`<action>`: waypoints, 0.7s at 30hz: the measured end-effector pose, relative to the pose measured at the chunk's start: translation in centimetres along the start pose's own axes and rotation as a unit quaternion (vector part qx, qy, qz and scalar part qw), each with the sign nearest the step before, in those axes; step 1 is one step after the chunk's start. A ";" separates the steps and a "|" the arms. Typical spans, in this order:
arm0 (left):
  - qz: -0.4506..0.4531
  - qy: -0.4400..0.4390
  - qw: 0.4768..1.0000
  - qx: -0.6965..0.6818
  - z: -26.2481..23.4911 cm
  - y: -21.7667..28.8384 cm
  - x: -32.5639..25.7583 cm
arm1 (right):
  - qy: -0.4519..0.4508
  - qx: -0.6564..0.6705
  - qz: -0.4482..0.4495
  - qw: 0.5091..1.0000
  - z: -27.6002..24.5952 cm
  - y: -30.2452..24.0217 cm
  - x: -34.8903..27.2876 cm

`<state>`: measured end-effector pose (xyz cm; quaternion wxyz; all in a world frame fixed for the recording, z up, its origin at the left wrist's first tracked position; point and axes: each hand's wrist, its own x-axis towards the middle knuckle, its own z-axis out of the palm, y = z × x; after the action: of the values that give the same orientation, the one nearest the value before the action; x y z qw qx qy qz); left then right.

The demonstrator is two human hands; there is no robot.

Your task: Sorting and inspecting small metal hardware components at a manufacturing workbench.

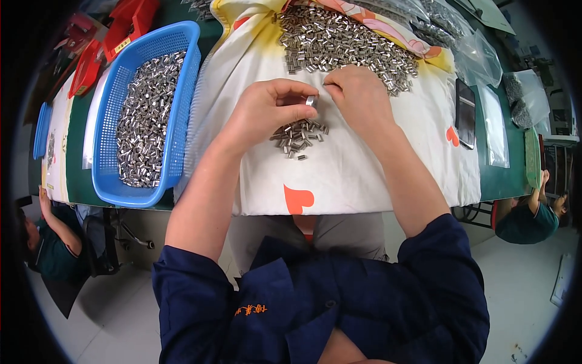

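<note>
My left hand is closed, with a shiny small metal cylinder between thumb and fingers; whether more lie behind it is hidden. Just to its right, my right hand is pinched, thumb against forefinger. Something tiny may sit at its fingertips, too small to name. Under the left hand lies a small pile of short metal cylinders on a white cloth with heart prints. Beyond both hands spreads a large heap of the same cylinders, partly covered by my right hand.
A blue plastic basket filled with metal cylinders stands at left. Red bins are behind it. At right lie a dark phone and clear plastic bags. Two other people sit at the far left and far right.
</note>
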<state>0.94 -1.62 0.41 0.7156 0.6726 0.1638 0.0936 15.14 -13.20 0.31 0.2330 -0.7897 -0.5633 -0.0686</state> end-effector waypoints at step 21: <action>0.024 0.032 0.996 -0.083 -0.8 -0.7 0.5 | 0.048 0.221 -0.036 0.973 -1.1 -2.4 -0.6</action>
<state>1.08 -0.78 -0.37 0.7609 0.6111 0.1624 0.1459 12.82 -13.59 1.72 0.4260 -0.6938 -0.5805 0.0115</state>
